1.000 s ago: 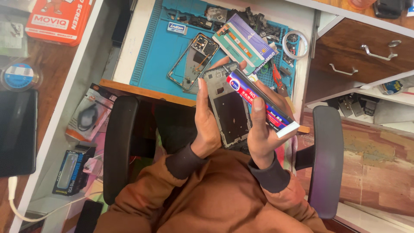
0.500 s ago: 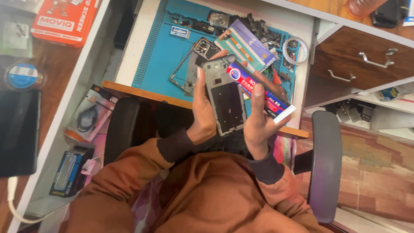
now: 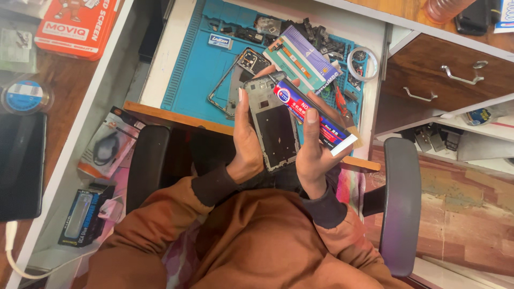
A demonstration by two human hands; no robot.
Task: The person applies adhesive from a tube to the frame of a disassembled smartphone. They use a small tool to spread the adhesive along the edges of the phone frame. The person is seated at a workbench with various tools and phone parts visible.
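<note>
My left hand [image 3: 247,140] grips the left edge of a grey phone frame [image 3: 275,126], held upright above my lap. My right hand [image 3: 312,151] supports the frame's right side and holds a red, blue and white glue tube [image 3: 315,116], its dark nozzle resting at the frame's top corner. Behind the hands lies a blue work mat [image 3: 201,59] with another phone frame [image 3: 231,83] and a flat purple and green packet [image 3: 301,60] on it.
Small dark parts [image 3: 278,27] and a tape roll [image 3: 363,63] lie on the mat. A brown drawer unit [image 3: 444,75] stands at right, chair armrests [image 3: 400,206] flank me. At left are a red box [image 3: 75,24], packaged items [image 3: 104,150] and a dark tablet [image 3: 19,166].
The view has shifted slightly. My hands have kept hold of the frame and tube, bringing them a little lower and closer to me; the tube nozzle stays at the frame's top.
</note>
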